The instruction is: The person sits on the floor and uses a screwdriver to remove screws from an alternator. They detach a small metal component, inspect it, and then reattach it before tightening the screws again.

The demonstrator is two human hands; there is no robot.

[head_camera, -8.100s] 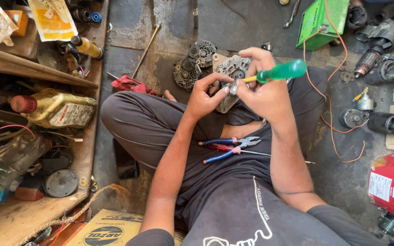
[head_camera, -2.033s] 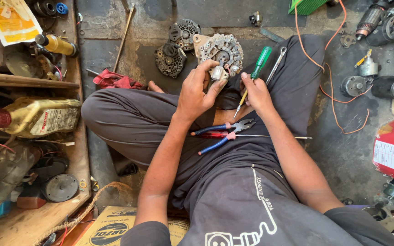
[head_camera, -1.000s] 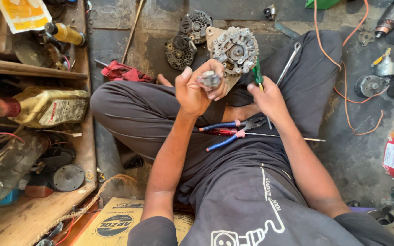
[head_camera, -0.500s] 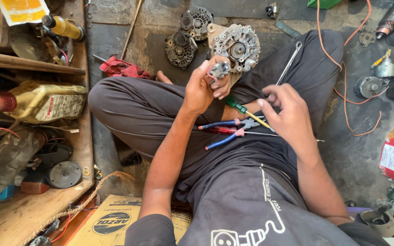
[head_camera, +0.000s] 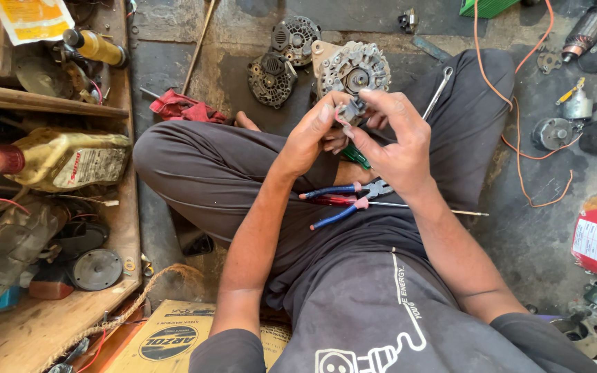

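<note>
Two hands pinch one small metal part at upper centre of the frame.

I see my left hand and right hand both gripping it, just below the alternator housing; blue-handled pliers lie on my lap.

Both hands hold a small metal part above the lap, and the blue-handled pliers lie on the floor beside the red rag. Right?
Not quite. The head view shows the blue-handled pliers lying on the person's lap, not by the red rag. Both hands, left hand and right hand, do hold the small metal part.
</note>
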